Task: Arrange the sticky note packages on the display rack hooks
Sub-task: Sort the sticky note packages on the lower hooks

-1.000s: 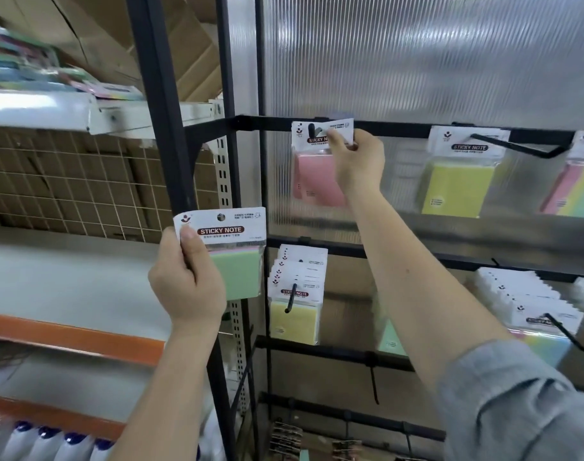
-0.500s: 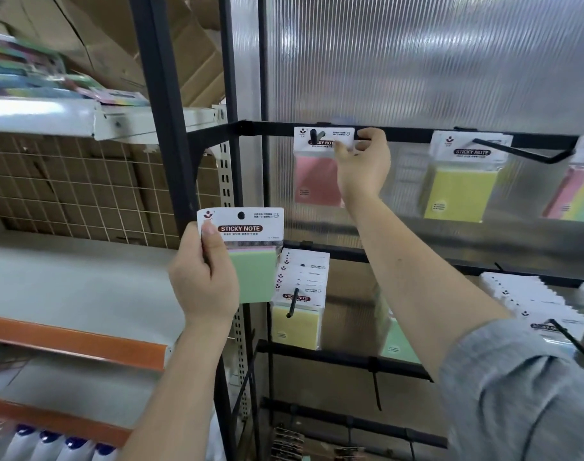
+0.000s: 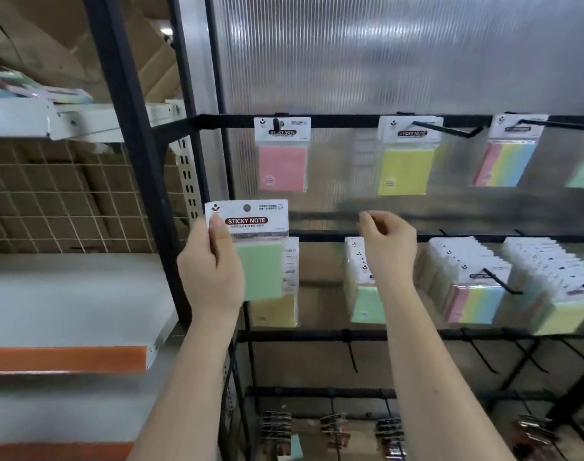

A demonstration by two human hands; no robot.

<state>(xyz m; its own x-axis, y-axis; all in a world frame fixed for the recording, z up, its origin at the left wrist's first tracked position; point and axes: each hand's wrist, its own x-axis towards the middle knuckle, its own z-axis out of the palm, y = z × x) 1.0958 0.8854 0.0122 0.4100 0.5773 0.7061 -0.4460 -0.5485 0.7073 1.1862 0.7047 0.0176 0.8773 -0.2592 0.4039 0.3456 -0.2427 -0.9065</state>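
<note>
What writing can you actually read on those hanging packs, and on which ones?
"STICKY NOTE": white header card of the green sticky note package in the left hand.
"STICKY NOTE", partly behind its hook: hanging pink sticky note package.
"STICKY NOTE", blurred but legible: hanging yellow sticky note package.
Small print on all headers and the lower-row packs: too blurred to read.

You hold a green sticky-note pack with white header card (image 3: 250,247) upright — a pink pack (image 3: 283,154) hangs on the top-row hook (image 3: 276,124).

Shop, stocked display rack (image 3: 317,121), shelving (image 3: 67,357)
</note>
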